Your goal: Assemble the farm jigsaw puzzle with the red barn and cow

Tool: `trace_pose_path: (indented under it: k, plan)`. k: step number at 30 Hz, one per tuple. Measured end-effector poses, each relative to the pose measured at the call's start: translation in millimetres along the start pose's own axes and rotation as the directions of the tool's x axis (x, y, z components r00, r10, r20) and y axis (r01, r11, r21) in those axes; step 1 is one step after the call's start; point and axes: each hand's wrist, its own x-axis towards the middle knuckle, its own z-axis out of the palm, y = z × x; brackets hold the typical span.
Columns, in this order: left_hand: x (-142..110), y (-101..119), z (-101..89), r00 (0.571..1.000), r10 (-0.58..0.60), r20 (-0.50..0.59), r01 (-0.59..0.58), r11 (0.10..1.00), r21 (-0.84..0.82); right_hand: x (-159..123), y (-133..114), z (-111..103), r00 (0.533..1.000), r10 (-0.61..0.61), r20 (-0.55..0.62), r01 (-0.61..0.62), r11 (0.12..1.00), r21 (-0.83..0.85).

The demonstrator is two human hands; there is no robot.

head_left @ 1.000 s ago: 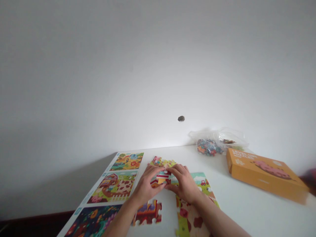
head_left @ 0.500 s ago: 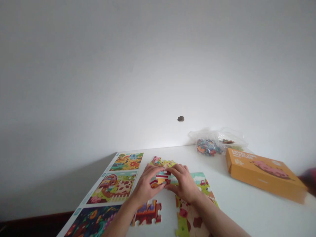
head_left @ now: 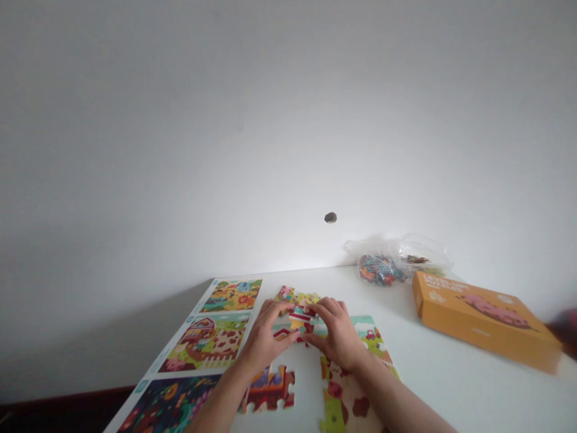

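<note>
Both my hands meet over the middle of the white table. My left hand and my right hand each pinch a red, white and yellow puzzle piece, holding it tilted just above the table. Under my right hand lies a partly joined puzzle section with green, brown and teal. A loose red and orange joined pair of pieces lies below my left wrist. More loose pieces lie just beyond my fingers.
A printed guide sheet with three farm pictures lies at the left. An orange puzzle box sits at the right. Clear plastic bags of pieces rest against the white wall, which has a small dark mark.
The piece between my fingers has lifted and tilted a little, shifting slightly right and away. My hands stay in nearly the same place.
</note>
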Motion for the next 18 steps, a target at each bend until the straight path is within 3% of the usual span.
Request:
trace_pose_path:
  k: [18]
  plan:
    - [2.8,2.6,-8.2,0.996,0.075,0.039,-0.072,0.995,-0.069,-1.0,1.7,-0.4,1.0,0.01,-0.002,-0.01,1.0,-0.02]
